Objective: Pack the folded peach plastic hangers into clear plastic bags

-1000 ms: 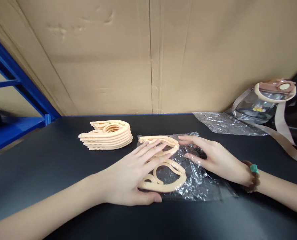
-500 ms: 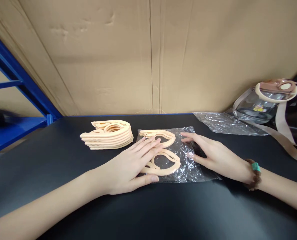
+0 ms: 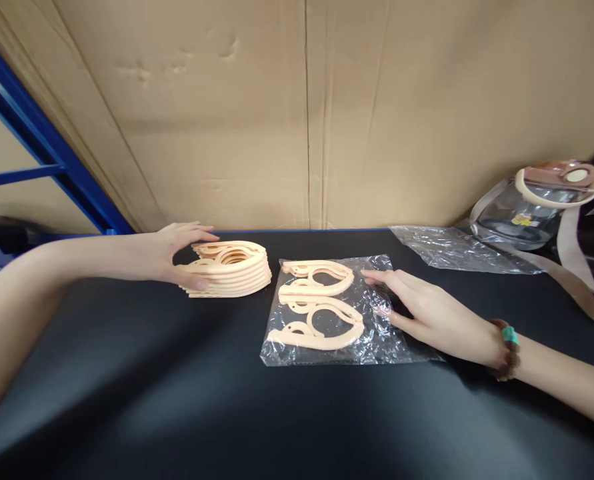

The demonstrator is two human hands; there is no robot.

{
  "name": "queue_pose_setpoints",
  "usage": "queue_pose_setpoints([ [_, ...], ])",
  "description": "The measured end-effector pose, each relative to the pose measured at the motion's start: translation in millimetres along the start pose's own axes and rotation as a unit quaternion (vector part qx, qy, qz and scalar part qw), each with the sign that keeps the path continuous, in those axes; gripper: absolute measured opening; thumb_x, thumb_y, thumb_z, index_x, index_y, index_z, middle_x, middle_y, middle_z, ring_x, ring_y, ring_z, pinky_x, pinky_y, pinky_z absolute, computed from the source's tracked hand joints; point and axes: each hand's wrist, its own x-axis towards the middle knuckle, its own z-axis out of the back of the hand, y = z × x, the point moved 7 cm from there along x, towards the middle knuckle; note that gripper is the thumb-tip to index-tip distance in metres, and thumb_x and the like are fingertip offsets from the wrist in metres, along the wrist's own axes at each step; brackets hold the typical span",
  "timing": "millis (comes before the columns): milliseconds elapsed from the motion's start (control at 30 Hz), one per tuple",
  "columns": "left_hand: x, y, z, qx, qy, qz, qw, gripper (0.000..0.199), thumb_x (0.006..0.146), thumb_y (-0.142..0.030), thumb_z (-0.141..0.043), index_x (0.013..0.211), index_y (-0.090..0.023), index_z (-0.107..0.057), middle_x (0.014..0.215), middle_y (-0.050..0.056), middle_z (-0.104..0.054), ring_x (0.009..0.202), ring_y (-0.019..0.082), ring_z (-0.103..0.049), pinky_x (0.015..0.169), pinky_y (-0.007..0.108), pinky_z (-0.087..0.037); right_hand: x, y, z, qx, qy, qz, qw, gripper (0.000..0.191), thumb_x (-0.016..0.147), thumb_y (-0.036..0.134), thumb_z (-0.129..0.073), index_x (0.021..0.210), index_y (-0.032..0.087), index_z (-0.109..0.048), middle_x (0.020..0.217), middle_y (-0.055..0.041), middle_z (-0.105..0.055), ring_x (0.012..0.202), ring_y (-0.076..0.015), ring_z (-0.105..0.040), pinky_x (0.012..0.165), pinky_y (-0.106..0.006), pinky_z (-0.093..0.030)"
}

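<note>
My left hand point(image 3: 179, 250) is at the left end of a stack of cream plastic folding hangers point(image 3: 231, 277). Its thumb lies against the front of the stack and its fingers stretch behind, wide apart and not closed on it. On the table, a clear plastic bag point(image 3: 377, 340) lies flat with two cream folding hangers point(image 3: 321, 343) inside, one above the other. With fingers spread, my right hand point(image 3: 427, 310) rests its fingertips on the bag's right part. A brown beaded bracelet with a turquoise bead is on that wrist.
Another clear plastic bag point(image 3: 431, 252) lies at the back right, by a transparent bottle point(image 3: 521, 220) with a brown lid and a pale strap point(image 3: 574, 280). Cardboard point(image 3: 227, 133) stands along the back of the black table point(image 3: 297, 420). A blue metal frame point(image 3: 77, 180) is on the left.
My left hand has left the bagged hangers and moved left to the stack, uncovering the bag's left side. My right hand has stayed on the bag. The view has shifted slightly.
</note>
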Motion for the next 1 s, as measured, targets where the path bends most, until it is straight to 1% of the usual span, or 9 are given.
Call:
queue_pose_setpoints([
  [100,-0.6,5.4,3.8,-0.014,-0.020,-0.005,1.000,0.079,0.081,-0.076,-0.046,0.127,-0.013,-0.057,0.143,0.011,-0.051,0.125,0.028,-0.052,0.104,0.051,-0.038,0.3,0.8,0.1,-0.003,0.001,0.005,1.000,0.044,0.095,0.037,-0.043,0.137,0.023,-0.044,0.127,-0.0105,-0.063,0.117,-0.0264,-0.060,0.097,-0.047,-0.051],
  [167,0.7,2.4,4.8,-0.027,-0.011,-0.009,1.000,0.084,0.076,-0.080,-0.048,0.125,-0.012,-0.058,0.140,0.011,-0.054,0.120,0.027,-0.056,0.101,0.050,-0.041,0.6,0.7,-0.8,-0.007,0.007,0.006,1.000,0.044,0.096,0.037,-0.043,0.137,0.022,-0.044,0.128,-0.0107,-0.062,0.117,-0.0260,-0.059,0.097,-0.046,-0.051],
  [367,-1.5,-14.3,15.8,-0.042,0.003,-0.016,0.999,0.061,0.093,-0.059,-0.046,0.135,-0.014,-0.047,0.134,0.003,-0.060,0.115,0.020,-0.059,0.098,0.041,-0.046,-0.2,0.3,-2.9,-0.018,0.013,0.014,1.000,0.044,0.097,0.037,-0.041,0.137,0.019,-0.044,0.130,-0.0118,-0.060,0.119,-0.0256,-0.058,0.100,-0.046,-0.049],
  [500,-0.1,-16.8,20.1,-0.087,0.008,-0.005,0.996,0.059,0.091,-0.059,-0.051,0.134,-0.019,-0.046,0.125,-0.001,-0.064,0.108,0.018,-0.062,0.092,0.035,-0.051,-0.7,0.0,-3.1,-0.006,0.007,0.013,1.000,0.044,0.096,0.037,-0.043,0.137,0.021,-0.045,0.131,-0.0105,-0.060,0.119,-0.0259,-0.058,0.100,-0.047,-0.048],
  [600,3.2,-26.6,26.2,-0.101,-0.026,0.000,0.995,0.063,0.087,-0.062,-0.055,0.133,-0.019,-0.047,0.125,0.002,-0.064,0.105,0.020,-0.063,0.088,0.035,-0.053,0.3,-3.2,0.2,-0.002,-0.013,0.005,1.000,0.041,0.094,0.031,-0.045,0.134,0.023,-0.046,0.127,-0.0089,-0.063,0.116,-0.0267,-0.059,0.098,-0.049,-0.048],
  [700,3.1,-54.8,34.3,-0.138,-0.108,-0.025,0.984,0.066,0.082,-0.060,-0.063,0.130,-0.018,-0.048,0.126,0.004,-0.063,0.110,0.024,-0.061,0.092,0.037,-0.050,-0.7,-9.4,17.5,0.017,-0.106,-0.024,0.994,0.031,0.089,0.016,-0.041,0.114,0.025,-0.057,0.110,-0.0050,-0.069,0.107,-0.0255,-0.061,0.098,-0.050,-0.044],
  [800,-3.4,-95.9,32.8,-0.144,-0.193,-0.087,0.967,0.063,0.082,-0.053,-0.066,0.129,-0.016,-0.047,0.127,0.008,-0.058,0.113,0.025,-0.058,0.099,0.037,-0.045,-6.5,-10.5,36.9,0.111,-0.193,-0.058,0.973,0.022,0.090,0.016,-0.042,0.096,0.026,-0.061,0.099,-0.0025,-0.068,0.100,-0.0226,-0.062,0.097,-0.046,-0.043],
  [867,-10.5,-124.7,23.1,-0.131,-0.228,-0.147,0.954,0.062,0.079,-0.052,-0.070,0.124,-0.016,-0.048,0.119,0.009,-0.060,0.106,0.025,-0.060,0.098,0.040,-0.046,-8.3,-5.7,39.2,0.229,-0.179,-0.079,0.954,0.015,0.093,0.027,-0.048,0.100,0.027,-0.061,0.101,-0.0023,-0.068,0.099,-0.0213,-0.063,0.092,-0.039,-0.048],
  [1000,-22.0,-165.5,-7.3,-0.104,-0.227,-0.227,0.941,0.063,0.081,-0.052,-0.068,0.128,-0.021,-0.041,0.124,0.009,-0.060,0.115,0.026,-0.057,0.114,0.049,-0.028,-7.7,16.5,24.2,0.429,-0.042,-0.101,0.897,0.024,0.092,0.044,-0.054,0.102,0.025,-0.065,0.099,-0.0032,-0.069,0.095,-0.0200,-0.065,0.085,-0.032,-0.051],
])
